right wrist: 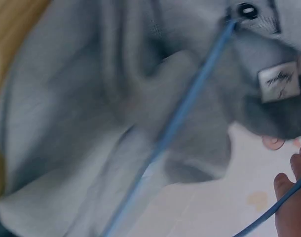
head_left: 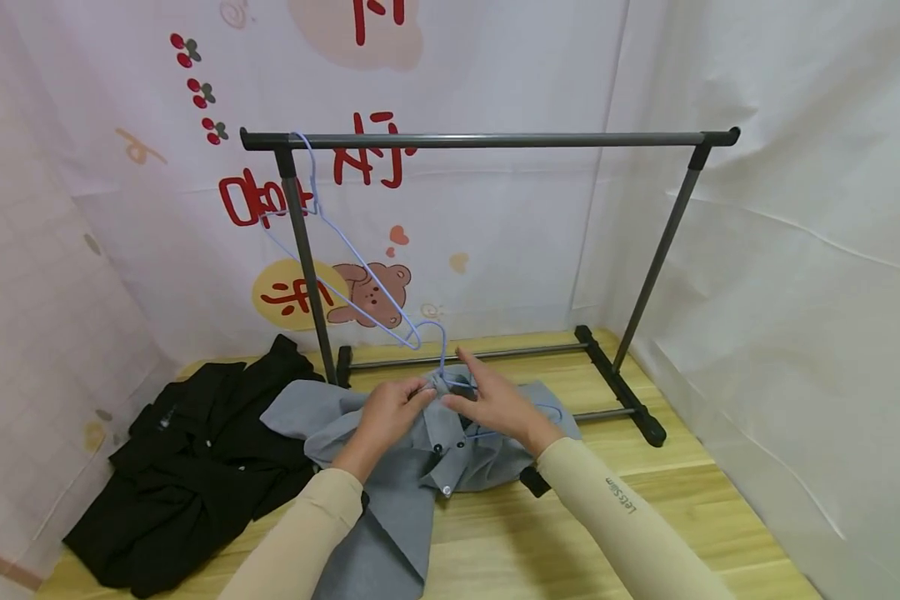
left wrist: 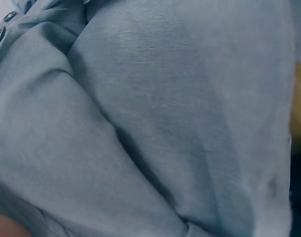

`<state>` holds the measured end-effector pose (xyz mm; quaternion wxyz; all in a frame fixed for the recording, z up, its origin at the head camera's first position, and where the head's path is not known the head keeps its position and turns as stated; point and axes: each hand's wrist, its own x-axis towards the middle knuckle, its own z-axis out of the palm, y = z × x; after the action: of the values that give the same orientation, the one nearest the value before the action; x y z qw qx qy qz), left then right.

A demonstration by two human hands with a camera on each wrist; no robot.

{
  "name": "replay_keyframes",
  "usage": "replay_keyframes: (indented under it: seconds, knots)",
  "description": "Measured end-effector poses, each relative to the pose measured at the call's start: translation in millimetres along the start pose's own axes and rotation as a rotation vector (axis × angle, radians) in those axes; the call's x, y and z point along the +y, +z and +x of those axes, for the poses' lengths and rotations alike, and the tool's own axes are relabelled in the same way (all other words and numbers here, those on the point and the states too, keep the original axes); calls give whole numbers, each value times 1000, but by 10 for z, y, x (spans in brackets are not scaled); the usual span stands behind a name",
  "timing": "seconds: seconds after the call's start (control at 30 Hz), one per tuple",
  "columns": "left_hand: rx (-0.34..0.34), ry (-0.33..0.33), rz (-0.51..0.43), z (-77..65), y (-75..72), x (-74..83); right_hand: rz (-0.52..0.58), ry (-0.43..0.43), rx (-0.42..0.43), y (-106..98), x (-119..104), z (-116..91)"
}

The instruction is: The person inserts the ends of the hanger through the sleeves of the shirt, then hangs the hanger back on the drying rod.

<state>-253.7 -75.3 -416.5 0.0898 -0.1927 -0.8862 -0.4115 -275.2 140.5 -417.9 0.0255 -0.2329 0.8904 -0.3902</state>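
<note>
A grey buttoned shirt (head_left: 397, 483) lies bunched on the table, its collar raised between the two hands. A blue wire hanger (right wrist: 190, 101) is partly in the shirt; in the head view its hook stands above the collar and one arm shows at the right shoulder. My left hand (head_left: 392, 419) pinches the collar beside the hook. Across from it, my right hand (head_left: 501, 407) has thumb and fingers spread near the hook and collar. In the left wrist view, grey cloth (left wrist: 140, 118) hides nearly all of the hand. The right wrist view shows a collar label (right wrist: 279, 82).
Behind the shirt stands a dark metal clothes rack (head_left: 495, 141). Another blue hanger (head_left: 363, 267) hangs at the left end of its bar. Black clothing (head_left: 210, 467) lies to the left on the wooden table (head_left: 645, 517). White printed sheets surround the table.
</note>
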Motion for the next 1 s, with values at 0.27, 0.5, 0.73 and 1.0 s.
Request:
replay_keyframes:
  seconds: [0.27, 0.5, 0.73, 1.0]
  knots:
    - [-66, -31, -101, -51, -23, -76, 46, -21, -3, 98, -108, 86]
    - [-98, -16, 13, -84, -160, -258, 119, 13, 60, 40, 26, 56]
    - [-89, -49, 178, -211, -394, -499, 205, 114, 87, -91, 137, 16]
    - [19, -182, 216, -395, -527, -730, 194, 135, 112, -164, 186, 2]
